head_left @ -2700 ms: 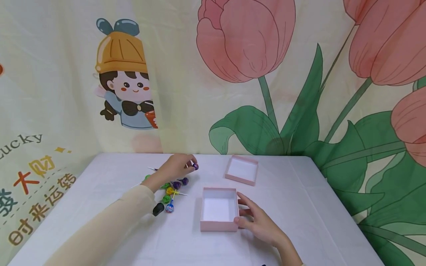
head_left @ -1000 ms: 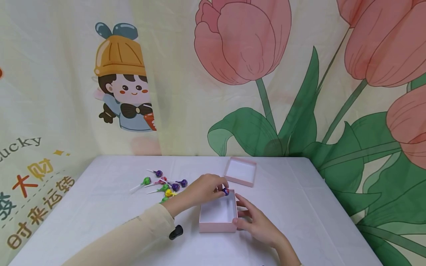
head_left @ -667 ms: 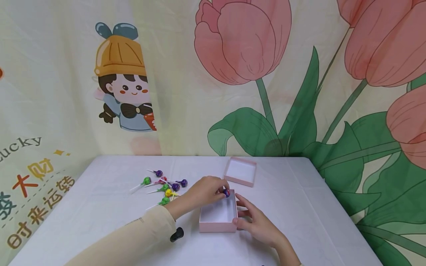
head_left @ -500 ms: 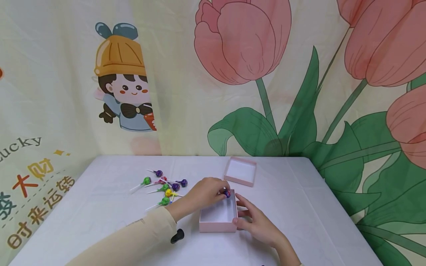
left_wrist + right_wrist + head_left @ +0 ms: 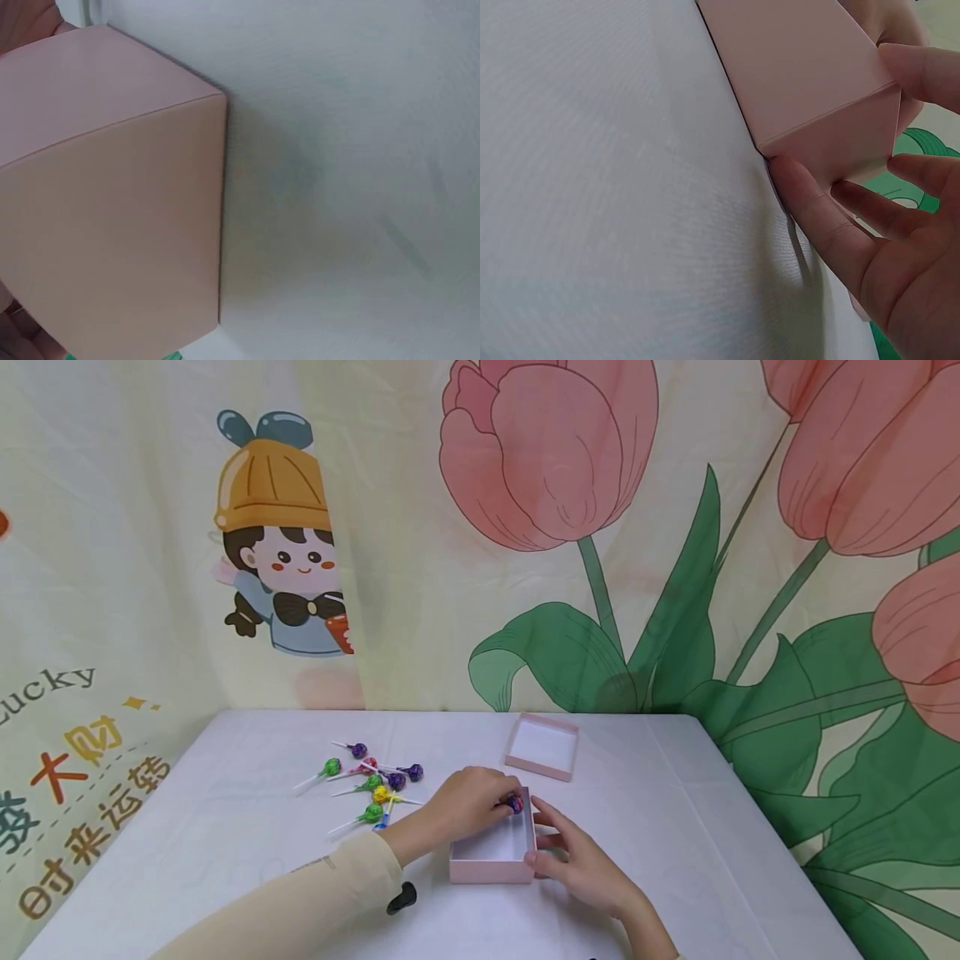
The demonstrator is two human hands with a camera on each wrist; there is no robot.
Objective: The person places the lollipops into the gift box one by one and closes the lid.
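A pink open-topped box (image 5: 491, 872) with a white inside stands on the table. My left hand (image 5: 468, 802) reaches over its left side and pinches a lollipop (image 5: 515, 804) with a dark purple, red-flecked head, low within the far right part of the box. The lollipop's stick is hidden by the hand. My right hand (image 5: 581, 860) holds the box at its right side, thumb at the near right corner. In the right wrist view its fingers (image 5: 810, 202) rest against the box's side wall. The left wrist view mostly shows the box's outer walls (image 5: 112, 225).
Several lollipops lie left of the box: purple, green (image 5: 369, 814), yellow (image 5: 381, 794), red and a partly hidden blue one. A matching pink lid (image 5: 542, 747) lies behind the box, white inside up. A small black object (image 5: 402, 898) shows by the left sleeve.
My left hand has carried the lollipop from the far left of the table to the box, lowering it slightly inside over the last second. The right hand stays at the box.
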